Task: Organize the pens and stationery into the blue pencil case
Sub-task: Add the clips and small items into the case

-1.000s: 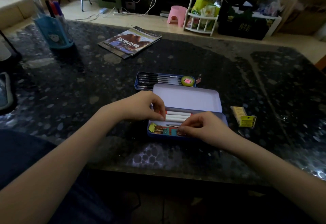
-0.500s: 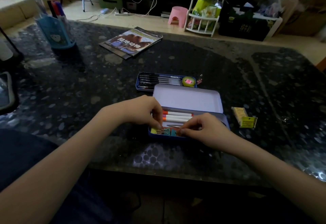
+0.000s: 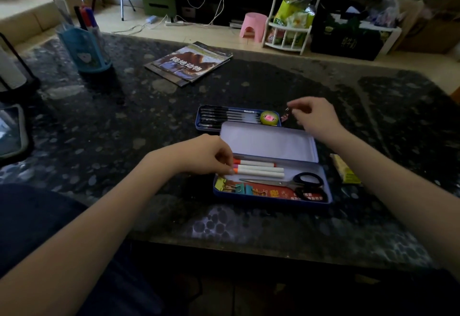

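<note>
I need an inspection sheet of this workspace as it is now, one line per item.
Surface: dark speckled stone table.
Job's things: open blue metal pencil case holding white markers, black-handled scissors, coloured binder clips; blue tray of black pens behind; small pink clip; yellow packet.
Clutter: magazine, blue pen holder.
Grippers: left hand fingers on markers; right hand by the pink clip, contact unclear.
Cables: white leads on floor.
Surroundings: pink stool, white rack.
</note>
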